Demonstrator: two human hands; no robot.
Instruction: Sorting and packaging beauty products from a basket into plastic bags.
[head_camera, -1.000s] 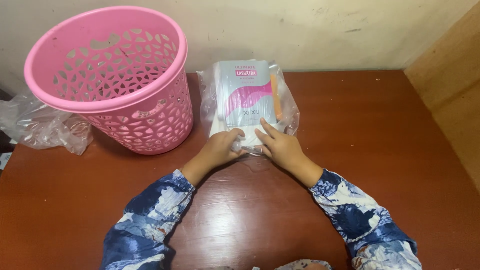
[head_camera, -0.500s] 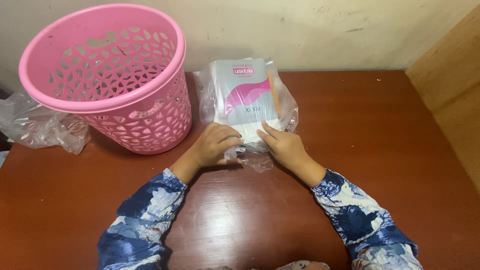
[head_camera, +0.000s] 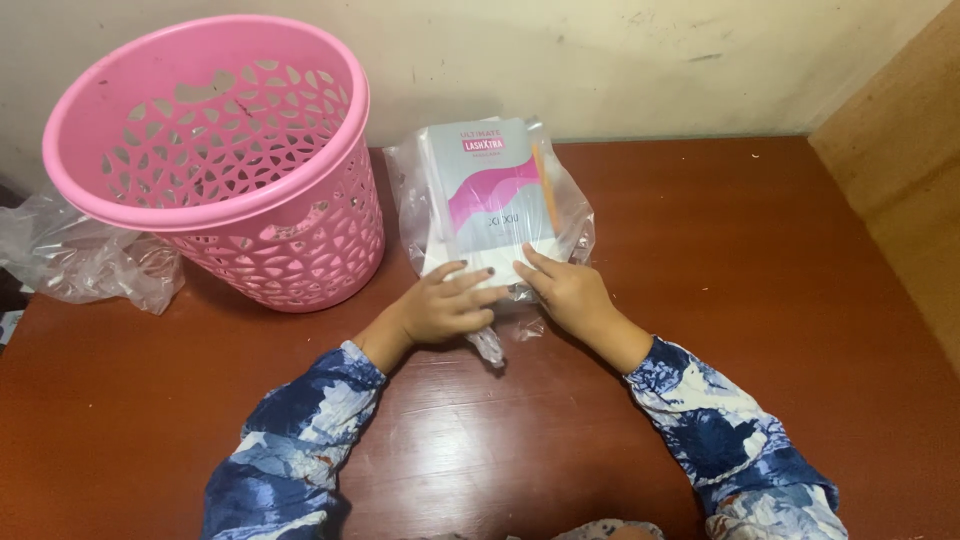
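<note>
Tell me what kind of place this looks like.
Probably a home or small packing workspace: a reddish wooden table against a scuffed wall, a pink plastic basket, and a bagged stack of flat packets under both hands.

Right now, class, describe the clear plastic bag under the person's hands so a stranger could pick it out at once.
Start at the tall pink perforated plastic basket on the reddish-brown wooden table. Just right of it lies a clear plastic bag of flat grey-and-pink packets, with the left hand and right hand on its near end. Unlike the crumpled clear plastic left of the basket, it is full.
</note>
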